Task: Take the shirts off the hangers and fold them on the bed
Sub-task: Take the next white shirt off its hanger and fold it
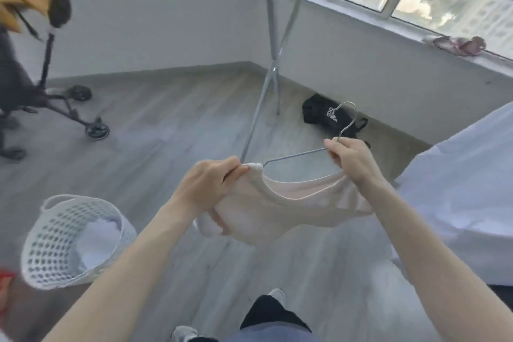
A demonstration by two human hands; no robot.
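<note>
Left hand [206,182] pinches shirt [280,208] strap at hanger [302,155] tip; right hand [352,159] grips hanger neck. Hanger axis runs left-right, centre frame; bed [458,189] right.

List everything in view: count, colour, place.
shirt: 1, pale pink, partly on the hanger, between the hands
hanger: 1, grey wire, centre, held up
basket: 1, white perforated, floor lower left, white cloth inside
bed: 1, white sheet, right edge
rack poles: 2, grey, centre, crossing
bag: 1, black, floor by the wall
stroller: 1, black, left
windowsill item: 1, pinkish, upper right, blurred
left hand: 1, grip on shirt shoulder
right hand: 1, grip on hanger below hook
</note>
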